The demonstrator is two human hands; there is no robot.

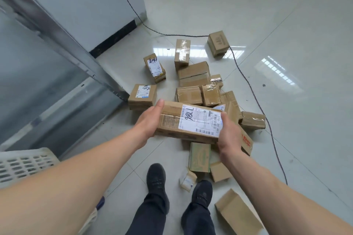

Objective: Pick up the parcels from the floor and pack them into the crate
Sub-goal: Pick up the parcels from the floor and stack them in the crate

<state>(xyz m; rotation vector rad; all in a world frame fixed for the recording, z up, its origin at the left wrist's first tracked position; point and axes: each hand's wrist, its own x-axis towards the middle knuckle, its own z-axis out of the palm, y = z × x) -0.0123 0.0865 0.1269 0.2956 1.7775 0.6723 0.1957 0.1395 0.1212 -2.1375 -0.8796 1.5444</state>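
Observation:
A long cardboard parcel (pixel 189 122) with a white shipping label marked "98L" is held in the air above the pile. My left hand (pixel 149 120) grips its left end, thumb on top. My right hand (pixel 230 135) grips its right end. Several more cardboard parcels (pixel 193 74) lie scattered on the tiled floor beyond and below it. A green-printed box (pixel 199 156) lies just under the held parcel. The white perforated plastic crate (pixel 24 164) shows only its corner at the lower left, behind my left forearm.
A black cable (pixel 254 93) snakes across the floor past the parcels on the right. A metal-framed glass panel (pixel 47 59) stands to the left. My two feet in black shoes (pixel 158 181) are planted in front of the pile; an open empty box (pixel 236 213) lies by the right foot.

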